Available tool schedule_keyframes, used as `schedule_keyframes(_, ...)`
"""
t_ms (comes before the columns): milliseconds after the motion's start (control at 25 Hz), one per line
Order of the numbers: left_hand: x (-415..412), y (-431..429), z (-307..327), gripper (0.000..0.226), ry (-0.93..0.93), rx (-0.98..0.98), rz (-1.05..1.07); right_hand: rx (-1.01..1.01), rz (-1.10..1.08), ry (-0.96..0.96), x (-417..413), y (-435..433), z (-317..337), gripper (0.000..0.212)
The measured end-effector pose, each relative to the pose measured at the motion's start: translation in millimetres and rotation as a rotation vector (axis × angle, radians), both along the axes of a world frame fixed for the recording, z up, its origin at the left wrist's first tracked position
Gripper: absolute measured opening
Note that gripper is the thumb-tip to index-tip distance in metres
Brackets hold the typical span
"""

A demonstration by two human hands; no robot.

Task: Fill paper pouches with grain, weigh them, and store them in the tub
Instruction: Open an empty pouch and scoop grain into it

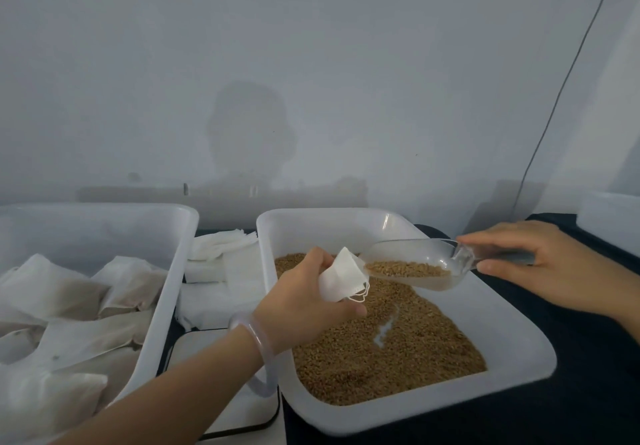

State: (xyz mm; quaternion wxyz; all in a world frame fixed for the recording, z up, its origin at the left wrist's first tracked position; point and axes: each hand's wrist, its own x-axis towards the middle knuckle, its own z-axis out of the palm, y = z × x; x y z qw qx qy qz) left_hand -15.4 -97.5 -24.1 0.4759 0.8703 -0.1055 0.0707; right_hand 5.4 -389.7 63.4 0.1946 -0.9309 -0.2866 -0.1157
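Head-worn camera looks forward and down, close over the grain tray (pixel 519 347).

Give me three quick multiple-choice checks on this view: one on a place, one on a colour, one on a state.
1. Where do the filled pouches lie? A. on the floor B. in the left tub C. hanging on the wall
2. What colour is the scoop? A. red B. black C. clear
3. How is the scoop loaded? A. it holds grain B. it is empty C. it holds water
Answers: 1 B: they pile inside it. 2 C: the tray shows through it. 3 A: brown grain sits in its bowl, beside the pouch the left hand holds.
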Motion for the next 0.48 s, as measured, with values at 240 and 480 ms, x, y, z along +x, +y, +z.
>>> schedule_keyframes(240,2,-10,-8,0.059,-0.008,0.179,-0.041,-0.32,-0.001,-0.224,3,24,31,0.034)
schedule_keyframes(480,8,-9,-9,0.056,0.026,0.097,0.008,-0.515,0.027,-0.388,2,47,58,0.035)
